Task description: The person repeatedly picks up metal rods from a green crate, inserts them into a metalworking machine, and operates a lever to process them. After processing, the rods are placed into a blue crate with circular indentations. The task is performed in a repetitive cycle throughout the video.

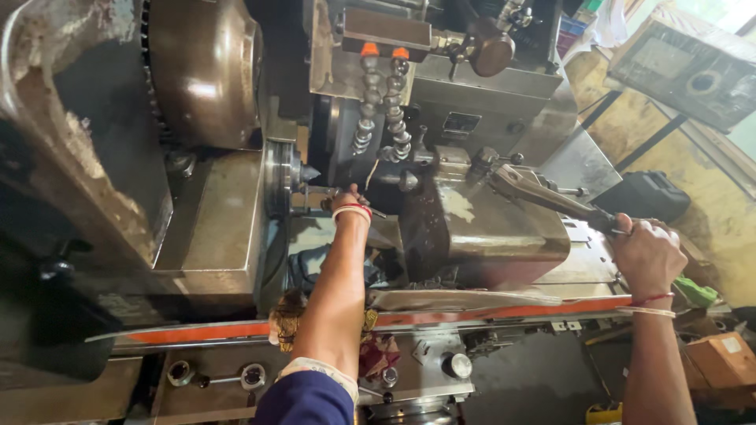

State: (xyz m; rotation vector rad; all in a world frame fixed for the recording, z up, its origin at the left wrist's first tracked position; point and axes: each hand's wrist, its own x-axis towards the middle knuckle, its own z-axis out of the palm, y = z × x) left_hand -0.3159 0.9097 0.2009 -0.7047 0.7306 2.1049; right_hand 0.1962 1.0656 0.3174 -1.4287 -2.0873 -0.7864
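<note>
Lever (551,197): long, oily, grey metal, slanting down-right from machine (472,228). Right hand (647,253) clenched round its end. Left hand (346,198) at chuck (279,179), grip hidden.

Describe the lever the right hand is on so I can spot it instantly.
Start at the large grey metal housing in the middle of the machine. From its upper right a long metal lever slants down to the right hand, which grips its dark end. It is the only long angled bar there; the neighbouring knobs are short.
</note>
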